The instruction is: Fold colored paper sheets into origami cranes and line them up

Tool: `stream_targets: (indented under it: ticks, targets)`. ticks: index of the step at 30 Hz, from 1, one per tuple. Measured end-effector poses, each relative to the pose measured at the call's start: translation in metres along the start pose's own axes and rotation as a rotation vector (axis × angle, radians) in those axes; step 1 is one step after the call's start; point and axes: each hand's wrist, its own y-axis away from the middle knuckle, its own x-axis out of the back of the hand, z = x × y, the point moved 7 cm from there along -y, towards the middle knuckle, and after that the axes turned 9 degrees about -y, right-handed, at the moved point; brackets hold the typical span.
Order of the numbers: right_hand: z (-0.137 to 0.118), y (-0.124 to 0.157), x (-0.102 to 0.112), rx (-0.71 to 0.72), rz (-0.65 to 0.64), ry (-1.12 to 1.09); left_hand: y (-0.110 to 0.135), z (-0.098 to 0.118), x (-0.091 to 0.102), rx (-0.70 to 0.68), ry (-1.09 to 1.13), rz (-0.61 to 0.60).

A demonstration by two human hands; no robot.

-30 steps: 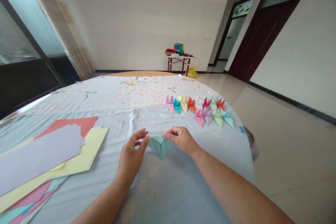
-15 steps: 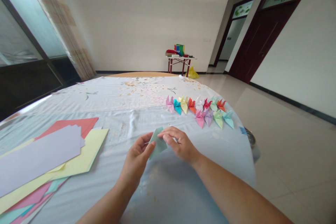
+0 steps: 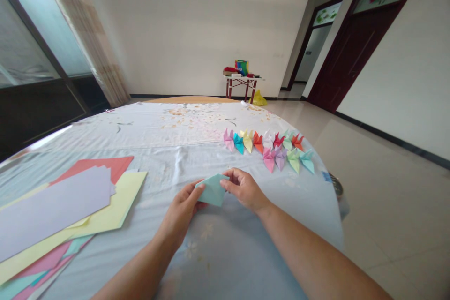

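Observation:
A small folded piece of teal paper [image 3: 213, 189] is held just above the table between both hands. My left hand [image 3: 183, 211] pinches its left corner with thumb and fingers closed. My right hand [image 3: 244, 188] grips its right edge, fingers curled over the paper. The piece looks like a flat diamond or kite shape. Beyond my right hand, several finished origami cranes [image 3: 270, 147] in many colours stand in two rows on the pale blue tablecloth [image 3: 225, 253].
A loose stack of coloured paper sheets [image 3: 63, 206] lies at the left: lilac, yellow, red, pink, teal. The round table's edge curves down the right side. A small red-legged side table [image 3: 242, 82] with objects stands by the far wall. Dark doors are on the right.
The teal paper was open in a winged shape a second ago, then flipped up; now it is flattened and held level between both hands, which have drawn closer together.

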Motion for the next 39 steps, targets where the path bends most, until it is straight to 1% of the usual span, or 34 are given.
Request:
stream_targets:
  ticks: [2,5,9,12,14,17,20,23,26,28,31,32,34,37,39]
  targets:
    - [0.003,-0.001,0.0,-0.018,-0.013,-0.028,0.0,0.0,-0.001,-0.013,-0.016,-0.025]
    - [0.005,0.0,-0.001,-0.041,-0.045,-0.026,0.001,0.0,-0.002,-0.011,-0.001,-0.032]
    - [0.008,0.002,-0.005,-0.089,-0.11,-0.039,0.001,-0.002,0.001,0.036,0.079,0.003]
    - [0.007,0.004,-0.01,-0.106,-0.161,-0.048,0.001,-0.001,0.002,0.037,0.115,0.038]
    - [0.004,0.005,-0.011,-0.086,-0.172,-0.03,0.002,0.0,0.002,0.012,0.116,0.052]
    - [0.003,0.005,-0.01,-0.069,-0.156,-0.015,0.001,0.0,0.002,-0.018,0.092,0.064]
    - [0.011,0.005,-0.01,-0.146,-0.157,-0.031,-0.001,-0.002,0.003,-0.039,0.034,0.066]
    - [0.021,0.006,-0.013,-0.251,-0.186,-0.065,-0.005,-0.002,0.004,-0.089,-0.127,0.056]
    - [0.027,0.008,-0.014,-0.301,-0.191,0.02,-0.006,-0.001,0.006,-0.176,-0.435,0.054]
    - [0.029,0.009,-0.012,-0.298,-0.186,0.119,-0.004,0.004,0.008,-0.286,-0.681,0.085]
    - [0.03,0.009,-0.008,-0.256,-0.156,0.264,0.007,0.018,0.002,-0.516,-0.999,0.128]
    - [0.029,0.009,-0.007,-0.239,-0.141,0.311,0.013,0.022,-0.004,-0.59,-1.082,0.115]
    - [0.028,0.009,-0.005,-0.208,-0.127,0.398,0.022,0.026,-0.017,-0.68,-1.22,0.022]
    - [0.022,0.009,-0.005,-0.141,-0.154,0.52,0.032,0.025,-0.033,-0.701,-1.353,-0.128]
    - [0.017,0.008,-0.003,-0.097,-0.183,0.581,0.034,0.023,-0.038,-0.694,-1.382,-0.182]
